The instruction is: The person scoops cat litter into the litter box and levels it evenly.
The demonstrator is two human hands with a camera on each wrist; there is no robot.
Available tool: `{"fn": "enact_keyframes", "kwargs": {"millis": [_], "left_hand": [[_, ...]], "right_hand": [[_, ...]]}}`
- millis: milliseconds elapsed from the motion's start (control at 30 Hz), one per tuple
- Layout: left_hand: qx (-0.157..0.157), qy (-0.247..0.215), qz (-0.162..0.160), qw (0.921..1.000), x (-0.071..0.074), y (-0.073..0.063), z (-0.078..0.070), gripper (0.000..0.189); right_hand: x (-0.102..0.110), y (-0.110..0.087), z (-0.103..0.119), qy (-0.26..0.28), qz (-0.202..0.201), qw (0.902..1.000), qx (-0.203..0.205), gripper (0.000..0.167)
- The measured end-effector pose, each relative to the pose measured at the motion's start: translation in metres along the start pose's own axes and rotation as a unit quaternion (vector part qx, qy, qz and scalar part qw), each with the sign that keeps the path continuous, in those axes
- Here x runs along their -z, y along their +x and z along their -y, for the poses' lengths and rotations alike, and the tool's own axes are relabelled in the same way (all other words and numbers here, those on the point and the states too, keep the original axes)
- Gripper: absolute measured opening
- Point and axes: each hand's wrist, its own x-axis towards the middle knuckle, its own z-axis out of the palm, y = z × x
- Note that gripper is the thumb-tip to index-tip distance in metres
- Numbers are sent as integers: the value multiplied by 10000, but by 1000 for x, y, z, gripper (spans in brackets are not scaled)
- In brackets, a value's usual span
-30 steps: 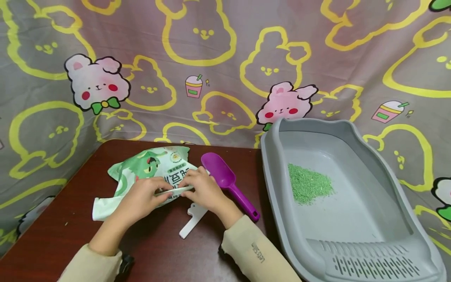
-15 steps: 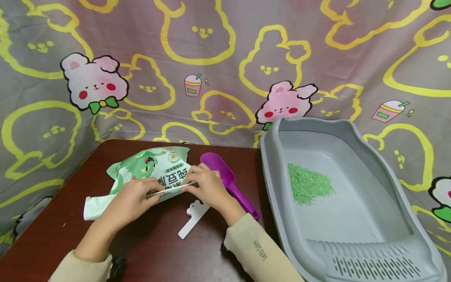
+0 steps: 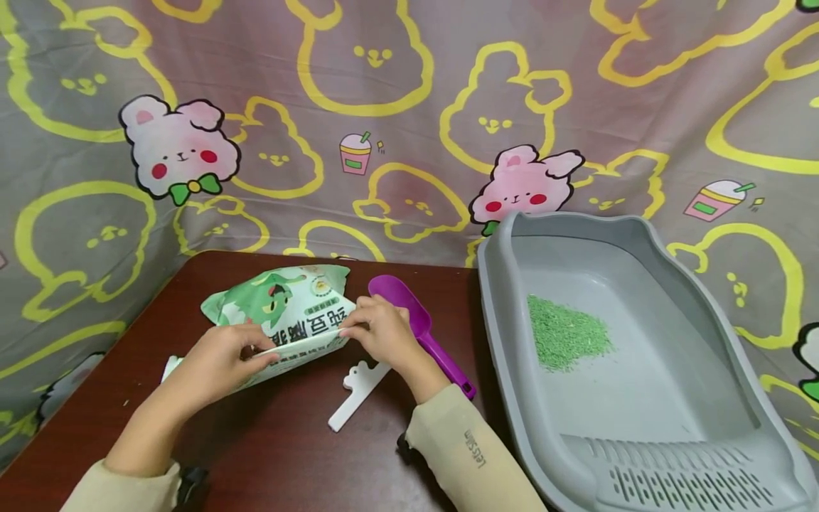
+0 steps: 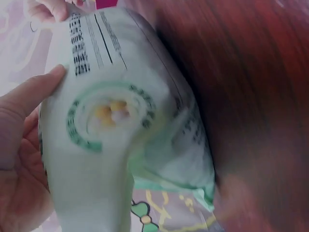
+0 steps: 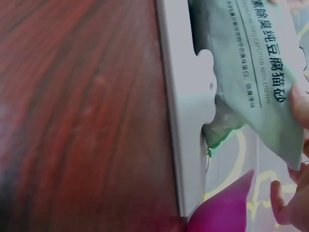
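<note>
A green and white bag of tofu cat litter point(image 3: 301, 299) lies at the left of the table in the head view, its near edge folded over. My left hand point(image 3: 214, 363) pinches the left part of this fold, thumb on the near side, also seen in the left wrist view. At the fold's right end, my right hand point(image 3: 387, 331) grips the edge between thumb and fingers. Just below the bag lies a white clip point(image 3: 357, 398) with a scalloped tab, its far end hidden by the right hand. A purple scoop point(image 3: 419, 316) rests behind the right hand.
To the right stands a large grey litter box point(image 3: 495, 327) with a slotted front step. Green litter pellets point(image 3: 566, 334) are heaped on its floor's left side. A patterned curtain point(image 3: 409, 128) hangs behind the dark wooden table point(image 3: 288, 448).
My hands have moved apart along the bag's fold, the left going left and the right slightly right. More of the folded edge and printing shows between them. Scoop and clip stay put.
</note>
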Motion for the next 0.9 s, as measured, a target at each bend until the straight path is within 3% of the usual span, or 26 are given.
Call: {"fn": "enact_keyframes", "kwargs": {"millis": [233, 467, 700, 900], "left_hand": [[331, 24, 51, 9994, 11, -19, 14, 16], [488, 119, -200, 9985, 18, -39, 28, 21], [541, 133, -190, 9983, 19, -44, 31, 17], [553, 215, -229, 9980, 20, -48, 35, 18]], "right_hand": [[2, 1, 0, 122, -24, 9988, -476, 8], [2, 3, 0, 167, -380, 9946, -948, 12], [4, 2, -3, 288, -347, 9954, -849, 10], [8, 2, -12, 677, -487, 9960, -330, 5]]}}
